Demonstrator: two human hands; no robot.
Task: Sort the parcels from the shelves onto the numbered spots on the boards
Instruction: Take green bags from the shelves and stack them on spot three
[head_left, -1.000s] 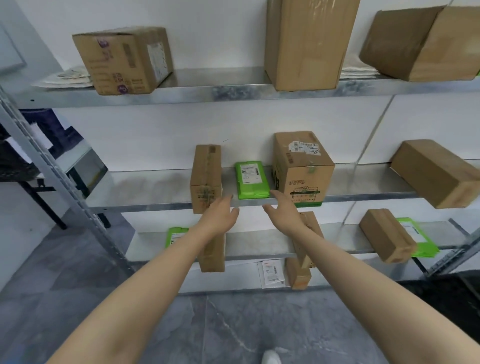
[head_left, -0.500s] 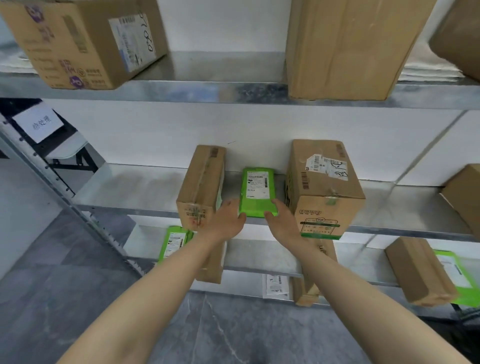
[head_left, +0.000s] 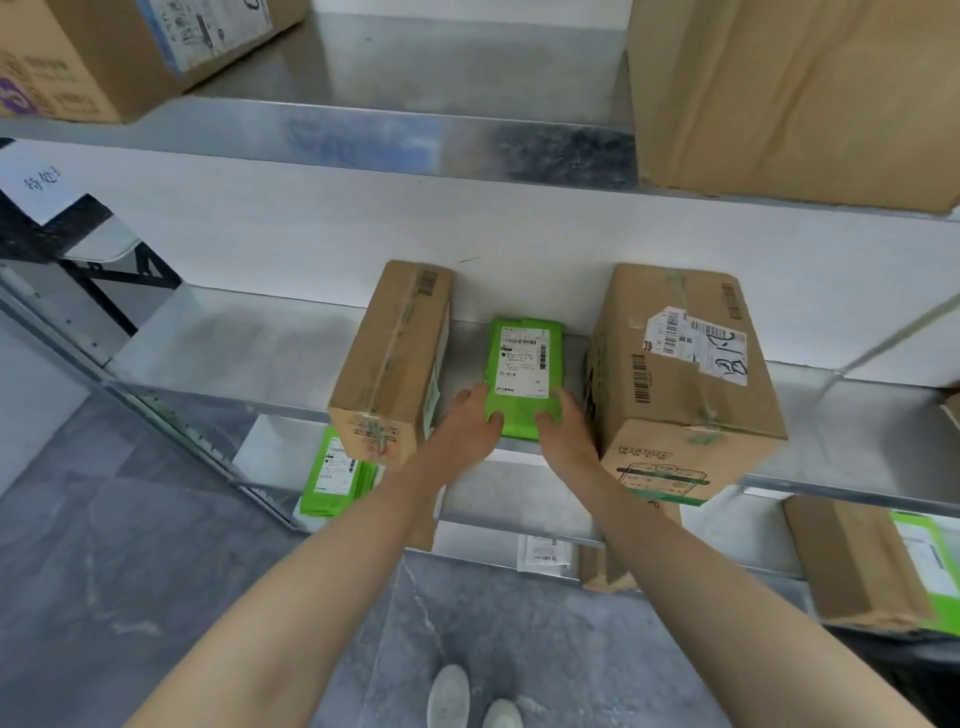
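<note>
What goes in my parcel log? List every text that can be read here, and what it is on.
"待处" handwritten on the white sign; the rest is unclear.
Label on the green parcel: too small to read.
Stickers on the right box: barcodes and a blurred scrawl.
Print on the top-left box: blurred.

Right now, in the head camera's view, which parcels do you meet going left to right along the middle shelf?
narrow cardboard box → green mailer → large labelled cardboard box → corner of another box, cut off by the picture's right edge
</note>
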